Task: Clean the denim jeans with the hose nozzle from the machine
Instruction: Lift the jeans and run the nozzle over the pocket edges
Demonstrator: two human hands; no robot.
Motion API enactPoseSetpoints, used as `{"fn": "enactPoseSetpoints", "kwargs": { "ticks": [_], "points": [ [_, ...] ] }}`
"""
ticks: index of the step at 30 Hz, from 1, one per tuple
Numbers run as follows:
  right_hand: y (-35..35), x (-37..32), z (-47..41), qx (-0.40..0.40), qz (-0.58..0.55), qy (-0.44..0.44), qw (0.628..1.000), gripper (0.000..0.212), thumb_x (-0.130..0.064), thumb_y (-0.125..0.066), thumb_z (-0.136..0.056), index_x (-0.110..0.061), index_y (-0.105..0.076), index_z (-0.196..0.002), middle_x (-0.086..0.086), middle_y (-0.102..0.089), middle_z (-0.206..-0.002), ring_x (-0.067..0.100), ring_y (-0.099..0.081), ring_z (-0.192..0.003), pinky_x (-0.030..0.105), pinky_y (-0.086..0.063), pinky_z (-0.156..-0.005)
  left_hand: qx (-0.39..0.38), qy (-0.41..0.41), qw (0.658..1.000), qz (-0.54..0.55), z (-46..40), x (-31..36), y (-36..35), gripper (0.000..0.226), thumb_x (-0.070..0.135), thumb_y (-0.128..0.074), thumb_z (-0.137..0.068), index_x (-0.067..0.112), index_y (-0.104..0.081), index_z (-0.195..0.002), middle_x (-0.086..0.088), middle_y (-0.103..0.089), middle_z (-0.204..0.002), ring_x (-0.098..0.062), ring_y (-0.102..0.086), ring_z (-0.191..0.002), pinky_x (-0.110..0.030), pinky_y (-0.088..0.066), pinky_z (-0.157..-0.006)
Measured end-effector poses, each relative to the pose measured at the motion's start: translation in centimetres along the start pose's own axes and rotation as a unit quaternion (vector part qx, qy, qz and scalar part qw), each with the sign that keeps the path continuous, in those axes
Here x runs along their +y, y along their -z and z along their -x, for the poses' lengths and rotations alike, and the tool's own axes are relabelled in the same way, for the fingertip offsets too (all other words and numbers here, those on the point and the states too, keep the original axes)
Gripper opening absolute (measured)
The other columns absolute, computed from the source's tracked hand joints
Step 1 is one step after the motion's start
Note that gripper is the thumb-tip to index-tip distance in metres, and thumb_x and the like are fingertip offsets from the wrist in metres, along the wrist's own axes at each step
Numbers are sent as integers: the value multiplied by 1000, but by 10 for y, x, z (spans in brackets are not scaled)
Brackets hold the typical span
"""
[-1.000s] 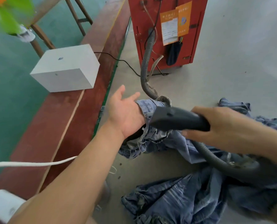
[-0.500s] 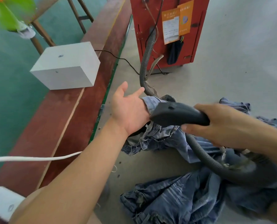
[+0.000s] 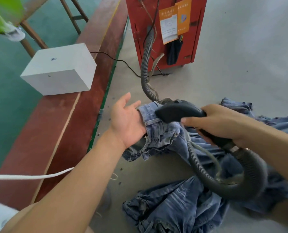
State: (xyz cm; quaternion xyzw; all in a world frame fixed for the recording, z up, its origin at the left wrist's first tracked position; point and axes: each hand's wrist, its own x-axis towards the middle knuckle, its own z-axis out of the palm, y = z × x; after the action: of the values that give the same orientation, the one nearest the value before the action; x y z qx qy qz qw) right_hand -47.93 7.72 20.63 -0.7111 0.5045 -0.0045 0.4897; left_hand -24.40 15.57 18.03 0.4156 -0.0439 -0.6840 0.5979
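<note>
Comparing with a moment ago, little has shifted: the black nozzle (image 3: 178,112) has crept a touch further over the folded denim, and the left hand (image 3: 126,120) has stayed where it was. That left hand is held palm up with the thumb raised clear; its fingers disappear inside the cuff or waistband of the denim jeans (image 3: 158,130), so I cannot tell how they lie in there, though the cloth is propped up off the floor on them. The right hand (image 3: 220,123) is wrapped round the nozzle's handle, thumb along the near side, with the smooth, rounded plastic snout touching the top of the held fabric. From the handle's rear a ribbed grey hose (image 3: 250,174) loops down over the crumpled, faded blue jeans heaped on the grey concrete floor (image 3: 240,68), then runs back up to the red metal machine (image 3: 140,31), which carries orange and white paper labels. To the left a white rectangular box (image 3: 59,69) sits on a reddish-brown board (image 3: 44,125), and a white cord (image 3: 30,177) crosses it lower down.
</note>
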Motion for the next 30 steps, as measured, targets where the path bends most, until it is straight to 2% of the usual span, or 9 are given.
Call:
{"fn": "enactPoseSetpoints", "kwargs": {
  "ticks": [5,9,12,15,18,20,23,27,30],
  "points": [
    [6,3,-9,70,-187,-49,979,38,-39,-73,-94,-3,-62,-88,13,-60,-63,25,-53,-48,36,-52,-52,63,1,998,-4,7,-7,1,79,51,-38,-106,5,-8,-163,-31,-46,-151,-51,-55,-130,-65,-38,-111],
    [10,9,9,-37,-7,-55,998,62,-65,-76,-76,-3,-65,-76,17,-67,-59,27,-59,-46,31,-53,-46,105,-40,992,-59,4,-16,4,65,47,-37,-107,11,-25,-160,-20,-55,-146,-38,-65,-120,-49,-52,-97],
    [-1,7,2,-45,-91,-104,989,52,-49,-79,-85,0,-62,-82,18,-61,-62,26,-55,-47,32,-51,-46,126,-47,978,-158,2,-25,7,46,42,-41,-107,13,-69,-129,-13,-74,-119,-26,-73,-104,-42,-57,-90],
    [-6,8,-12,-16,-195,-135,971,38,-37,-75,-94,-1,-64,-92,12,-59,-63,23,-53,-45,31,-50,-46,230,-69,951,-195,-2,-34,16,25,29,-66,-99,7,-72,-110,-15,-75,-109,-30,-73,-97,-44,-59,-89],
    [2,9,-15,7,-217,-134,967,35,-39,-75,-94,-5,-65,-94,10,-60,-65,22,-53,-45,31,-51,-48,279,61,954,-89,6,-40,19,32,30,-71,-95,3,-81,-80,-16,-78,-85,-32,-76,-67,-42,-62,-58],
    [6,8,-12,-3,-171,-109,979,38,-40,-76,-93,-5,-63,-93,11,-60,-66,23,-54,-48,33,-51,-49,288,109,950,-48,8,-44,22,29,25,-67,-96,-2,-77,-90,-21,-77,-84,-35,-73,-56,-44,-61,-50],
    [3,5,-6,-26,-88,-72,993,44,-45,-74,-94,-4,-59,-84,12,-59,-60,23,-53,-46,30,-50,-46,280,143,949,-8,9,-49,26,39,30,-64,-99,-9,-68,-107,-28,-75,-93,-42,-74,-65,-50,-61,-55],
    [-2,7,0,-38,-23,-36,998,48,-49,-72,-94,-5,-58,-80,10,-60,-53,23,-53,-41,28,-48,-44,281,156,947,27,0,-42,40,76,62,-50,-100,-8,-63,-128,-30,-65,-129,-47,-63,-118,-58,-47,-106],
    [-2,9,1,-45,11,-24,999,49,-54,-71,-91,-7,-61,-80,18,-64,-57,24,-56,-44,25,-48,-45,328,133,935,4,-12,-23,52,64,51,-42,-107,-1,-54,-142,-26,-53,-148,-45,-51,-135,-54,-43,-107]
  ]
}}
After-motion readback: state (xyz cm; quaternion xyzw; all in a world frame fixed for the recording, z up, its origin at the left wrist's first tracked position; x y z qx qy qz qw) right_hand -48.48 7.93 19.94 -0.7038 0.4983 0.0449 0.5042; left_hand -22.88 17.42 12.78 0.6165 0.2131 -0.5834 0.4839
